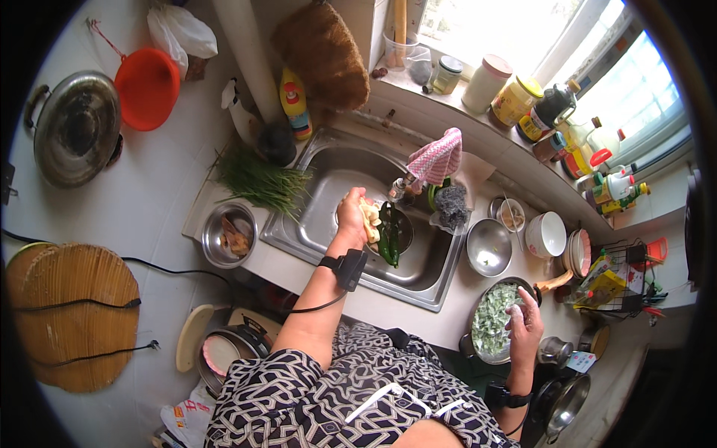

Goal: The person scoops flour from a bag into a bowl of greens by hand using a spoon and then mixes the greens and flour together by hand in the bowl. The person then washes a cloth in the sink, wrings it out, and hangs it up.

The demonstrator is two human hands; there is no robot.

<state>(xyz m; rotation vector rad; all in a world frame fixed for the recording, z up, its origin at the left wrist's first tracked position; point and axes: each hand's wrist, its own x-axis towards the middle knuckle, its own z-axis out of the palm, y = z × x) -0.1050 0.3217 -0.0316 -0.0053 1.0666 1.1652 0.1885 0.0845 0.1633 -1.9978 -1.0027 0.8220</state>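
Observation:
My left hand (353, 215) is over the steel sink (327, 224), closed around a pale yellowish cloth or similar soft item (370, 220). Just right of it lie long green peppers (389, 235), by the drain basket. My right hand (524, 322), its fingers apart and dusted with white powder, is above the right side of a dark pot (475, 348) of chopped green leaves coated in white powder (493, 319). A pink-and-white cloth (440, 157) hangs over the faucet.
Green chives or similar greens (260, 176) lie at the sink's left corner, near a steel bowl (205, 235) with brownish pieces. An empty-looking steel bowl (489, 246) and white bowls (546, 234) stand right of the sink. Jars and bottles (486, 84) line the windowsill.

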